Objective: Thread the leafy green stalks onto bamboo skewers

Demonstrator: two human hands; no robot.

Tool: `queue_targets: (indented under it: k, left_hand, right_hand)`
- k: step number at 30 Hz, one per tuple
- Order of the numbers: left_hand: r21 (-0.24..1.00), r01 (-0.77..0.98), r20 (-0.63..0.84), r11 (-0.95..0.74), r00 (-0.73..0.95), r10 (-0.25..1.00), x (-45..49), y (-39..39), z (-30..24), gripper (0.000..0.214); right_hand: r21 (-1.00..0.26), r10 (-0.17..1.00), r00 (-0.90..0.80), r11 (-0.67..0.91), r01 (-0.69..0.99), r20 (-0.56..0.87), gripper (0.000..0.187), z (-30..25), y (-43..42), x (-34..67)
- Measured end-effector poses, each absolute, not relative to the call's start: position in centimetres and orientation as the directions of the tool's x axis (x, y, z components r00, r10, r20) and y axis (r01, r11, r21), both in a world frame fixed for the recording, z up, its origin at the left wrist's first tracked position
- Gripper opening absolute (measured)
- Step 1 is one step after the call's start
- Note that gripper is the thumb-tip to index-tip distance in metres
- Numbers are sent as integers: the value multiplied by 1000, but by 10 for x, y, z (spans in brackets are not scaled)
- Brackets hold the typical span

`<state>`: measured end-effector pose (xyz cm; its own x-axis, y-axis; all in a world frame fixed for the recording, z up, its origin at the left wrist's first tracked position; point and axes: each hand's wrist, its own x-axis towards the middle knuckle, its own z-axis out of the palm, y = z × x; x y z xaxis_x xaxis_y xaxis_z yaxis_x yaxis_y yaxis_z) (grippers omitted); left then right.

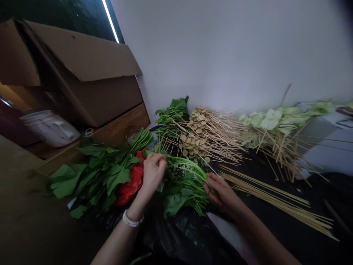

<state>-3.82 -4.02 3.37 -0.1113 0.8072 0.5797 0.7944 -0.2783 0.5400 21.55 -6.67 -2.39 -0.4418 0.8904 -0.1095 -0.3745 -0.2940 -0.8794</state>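
Observation:
My left hand [153,171] is closed round the stem end of a bunch of green leafy vegetable [183,184] lying on a black plastic sheet [176,235]. My right hand [220,191] pinches the same bunch at its right side, fingers curled on the stems. A beaded bracelet [132,221] is on my left wrist. A pile of bare bamboo skewers [275,198] lies just right of my right hand.
A larger heap of leafy greens [96,173] on a red bag [129,186] lies at left. Skewered mushroom slices [197,136], skewered greens [172,117] and skewered pale cabbage [275,123] lie along the wall. A cardboard box [82,70] and white bucket [51,127] stand at left.

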Motion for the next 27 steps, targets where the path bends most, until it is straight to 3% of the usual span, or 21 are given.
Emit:
queue_targets:
  k: [2, 3, 6, 8, 10, 12, 14, 19, 27]
  left_hand:
    - [725, 641, 568, -254, -346, 747, -53, -36, 45, 21]
    - [761, 588, 582, -275, -431, 690, -59, -35, 52, 22]
    - [695, 613, 714, -377, -525, 463, -60, -44, 73, 23]
    - [565, 709, 813, -421, -391, 432, -46, -55, 78, 22]
    - [393, 767, 844, -508, -82, 529, -25, -66, 72, 17]
    - [228, 745, 781, -626, 244, 574, -3, -71, 58, 13]
    - [137, 723, 708, -677, 406, 578, 14, -70, 40, 20]
    - [68, 729, 583, -681, 525, 620, 31, -61, 16, 20]
    - [-30, 765, 474, -643, 577, 665, 34, -57, 9, 23]
  right_hand:
    - [-864, 894, -432, -307, -399, -118, 28, -23, -66, 216]
    - [-861, 897, -426, -308, -404, -121, 28, -23, -65, 216]
    - [-869, 899, -419, -303, -391, -125, 30, -22, -64, 215]
    - [-874, 900, -418, -300, -383, -126, 31, -22, -64, 214]
    - [-879, 902, -415, -291, -377, -120, 31, -21, -65, 213]
    - [-889, 905, -412, -274, -366, -109, 31, -19, -66, 213]
    - [-896, 905, -412, -264, -357, -103, 31, -16, -68, 212]
    - [-873, 896, -421, -312, -376, -139, 35, -14, -73, 208]
    - [-887, 893, -428, -304, -348, -138, 41, -21, -75, 202]
